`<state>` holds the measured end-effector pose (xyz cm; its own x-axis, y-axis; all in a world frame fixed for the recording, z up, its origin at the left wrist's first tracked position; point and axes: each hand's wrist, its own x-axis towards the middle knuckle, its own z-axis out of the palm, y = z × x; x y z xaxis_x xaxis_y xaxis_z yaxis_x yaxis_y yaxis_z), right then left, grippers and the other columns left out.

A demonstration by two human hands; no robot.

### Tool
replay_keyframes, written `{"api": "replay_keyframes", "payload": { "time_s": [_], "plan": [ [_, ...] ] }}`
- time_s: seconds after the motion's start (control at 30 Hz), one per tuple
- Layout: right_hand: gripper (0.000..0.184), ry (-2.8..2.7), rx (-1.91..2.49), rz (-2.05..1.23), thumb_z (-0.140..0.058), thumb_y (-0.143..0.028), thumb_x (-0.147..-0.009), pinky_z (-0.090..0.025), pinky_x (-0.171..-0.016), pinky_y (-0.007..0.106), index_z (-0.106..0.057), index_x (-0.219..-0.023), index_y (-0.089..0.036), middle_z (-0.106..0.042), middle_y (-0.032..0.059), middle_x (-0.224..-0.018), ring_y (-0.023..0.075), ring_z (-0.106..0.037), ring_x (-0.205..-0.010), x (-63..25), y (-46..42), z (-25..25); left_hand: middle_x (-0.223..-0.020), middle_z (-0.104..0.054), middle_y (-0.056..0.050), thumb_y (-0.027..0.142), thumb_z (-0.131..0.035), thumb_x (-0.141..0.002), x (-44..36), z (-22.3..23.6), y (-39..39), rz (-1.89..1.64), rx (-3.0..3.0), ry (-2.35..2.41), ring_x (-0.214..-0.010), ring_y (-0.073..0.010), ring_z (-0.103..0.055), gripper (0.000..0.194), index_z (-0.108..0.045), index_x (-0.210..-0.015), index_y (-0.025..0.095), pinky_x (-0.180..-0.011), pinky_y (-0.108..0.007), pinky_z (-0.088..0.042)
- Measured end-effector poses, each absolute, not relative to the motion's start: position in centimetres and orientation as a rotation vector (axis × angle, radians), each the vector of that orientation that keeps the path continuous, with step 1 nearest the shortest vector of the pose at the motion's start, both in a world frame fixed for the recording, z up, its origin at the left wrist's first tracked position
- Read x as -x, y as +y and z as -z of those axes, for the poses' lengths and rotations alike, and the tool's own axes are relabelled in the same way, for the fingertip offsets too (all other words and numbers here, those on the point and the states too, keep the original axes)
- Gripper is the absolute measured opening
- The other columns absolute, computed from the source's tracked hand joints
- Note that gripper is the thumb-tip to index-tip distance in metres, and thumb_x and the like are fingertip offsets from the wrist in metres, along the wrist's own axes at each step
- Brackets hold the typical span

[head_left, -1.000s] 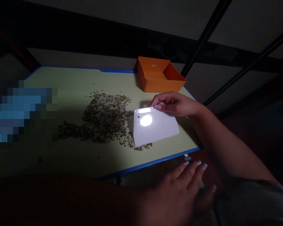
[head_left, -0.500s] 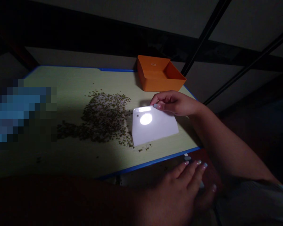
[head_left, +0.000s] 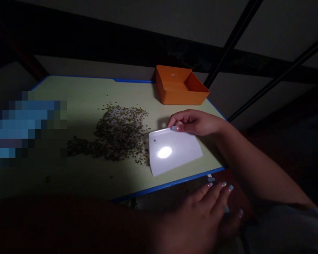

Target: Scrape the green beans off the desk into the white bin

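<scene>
While the right hand (head_left: 197, 121) pinches the upper edge of a white scraper (head_left: 181, 151), with the thumb on its near face and the other fingers curled behind, the left hand (head_left: 198, 215) lies low and empty in front of the tabletop (head_left: 76, 91), palm turned down, its fingers slightly apart and pointing away to the right. The scraper is tilted over the right-hand part of the tabletop, with a small dark hole near its upper left corner and a bright patch of glare on its face; whether its lower edge touches the surface, I cannot tell. Just beside its left edge lies a spread pile (head_left: 119, 130) of small greenish and whitish grains, with a darker tail (head_left: 81, 146) reaching out to the left and a few strays scattered around. Behind the right hand, at the far right corner, sits an open orange box (head_left: 182, 97) with a small pale label on its inner back wall. Blue edging (head_left: 172, 182) runs along the tabletop's near side, between the scraper and the left hand. At the left, a pixelated blue patch (head_left: 29, 120) hides whatever is there.
</scene>
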<state>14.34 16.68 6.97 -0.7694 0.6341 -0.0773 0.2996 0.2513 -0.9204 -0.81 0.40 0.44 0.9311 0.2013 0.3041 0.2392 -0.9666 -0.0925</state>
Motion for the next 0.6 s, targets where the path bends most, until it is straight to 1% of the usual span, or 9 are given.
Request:
{"api": "replay_keyframes", "payload": {
  "time_s": [0.1, 0.23, 0.4, 0.5, 0.6],
  "plan": [
    [0.020, -2.127, 0.901, -1.452, -0.059, -0.029, -0.084, -0.034, -0.050, 0.016, -0.057, -0.091, -0.010, -0.055, -0.0033, -0.067, 0.0040, -0.044, -0.055, -14.28, 16.93, -6.58, -0.144, -0.041, -0.009, 0.026, -0.027, -0.098, 0.78, -0.60, 0.38, 0.439, 2.965, -0.334, -0.132, -0.0216, -0.038, 0.045, -0.033, -0.142, 0.023, -0.101, -0.031, -0.026],
    [0.024, -2.025, 0.900, -1.424, -0.059, -0.034, -0.084, -0.028, -0.045, 0.016, -0.056, -0.088, -0.010, -0.052, -0.0043, -0.062, 0.0031, -0.041, -0.051, -14.41, 17.22, -6.40, -0.146, -0.038, -0.009, 0.028, -0.028, -0.098, 0.67, -0.92, 0.32, 0.372, 3.009, -0.346, -0.132, -0.0207, -0.037, 0.045, -0.030, -0.143, 0.023, -0.098, -0.029, -0.029],
    [0.028, -1.875, 0.913, -1.358, -0.065, -0.037, -0.080, -0.027, -0.046, 0.017, -0.055, -0.083, -0.012, -0.049, -0.0049, -0.061, 0.0028, -0.040, -0.051, -14.53, 17.57, -6.25, -0.147, -0.036, -0.011, 0.027, -0.028, -0.098, 0.60, -0.83, 0.27, 0.340, 3.047, -0.340, -0.131, -0.0203, -0.037, 0.047, -0.028, -0.144, 0.024, -0.095, -0.030, -0.032],
    [0.028, -1.877, 0.932, -1.341, -0.066, -0.036, -0.079, -0.026, -0.046, 0.017, -0.055, -0.082, -0.011, -0.049, -0.0045, -0.062, 0.0029, -0.040, -0.052, -14.49, 17.68, -6.11, -0.145, -0.037, -0.013, 0.026, -0.030, -0.097, 0.64, -0.74, 0.31, 0.356, 3.029, -0.309, -0.131, -0.0221, -0.037, 0.047, -0.030, -0.144, 0.021, -0.097, -0.032, -0.030],
    [0.026, -1.920, 0.932, -1.366, -0.064, -0.035, -0.081, -0.025, -0.045, 0.017, -0.056, -0.082, -0.010, -0.049, -0.0045, -0.062, 0.0030, -0.040, -0.052, -14.40, 17.58, -6.12, -0.145, -0.037, -0.012, 0.026, -0.030, -0.097, 0.74, -0.82, 0.38, 0.364, 3.011, -0.304, -0.131, -0.0226, -0.036, 0.047, -0.032, -0.143, 0.022, -0.100, -0.032, -0.028]
  ]
}}
